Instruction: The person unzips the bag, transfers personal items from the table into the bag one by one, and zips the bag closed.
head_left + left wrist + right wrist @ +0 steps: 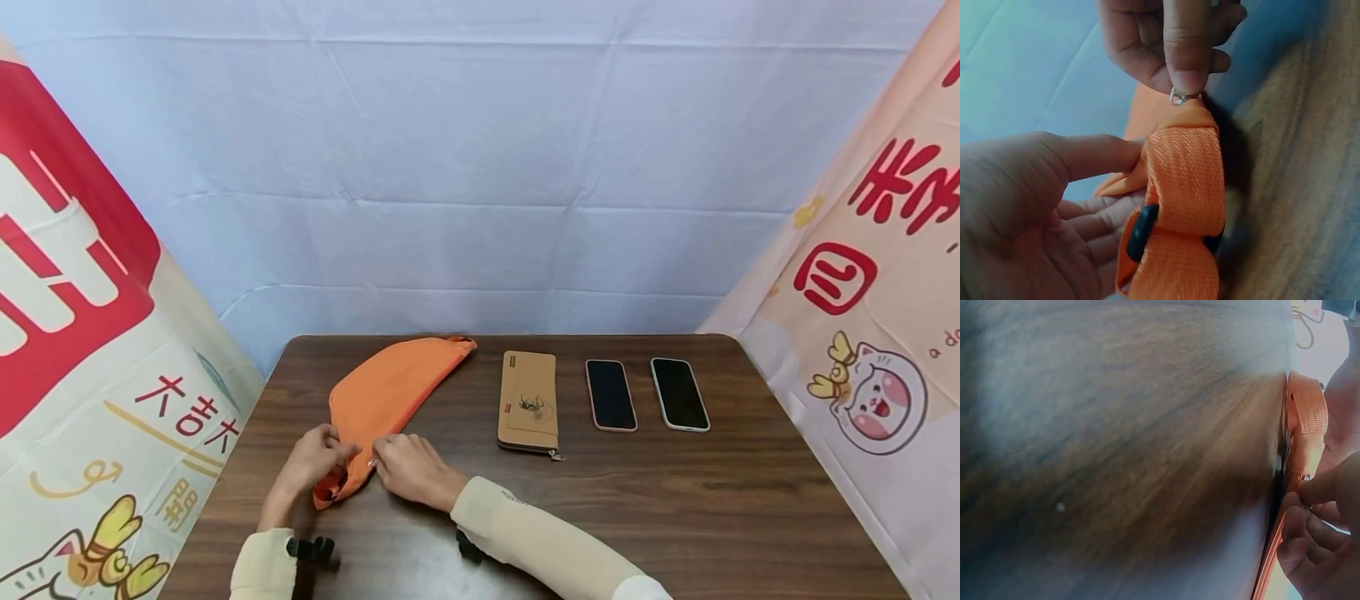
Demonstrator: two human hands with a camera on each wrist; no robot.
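Where the orange bag (393,383) lies: on the left part of the counter (675,500), slanting away from the person.
Left hand (313,460): thumb and fingers clamped on the bag's near end — just beside the webbing strap (1188,162) and its black buckle (1142,232).
Right hand (412,468): fingers clamped on the metal zipper pull (1176,97).
Tan wallet (528,392): right of the bag, apart from it.
Pink-edged phone (611,396): right of the wallet.
White-edged phone (679,395): farthest right — screen dark.
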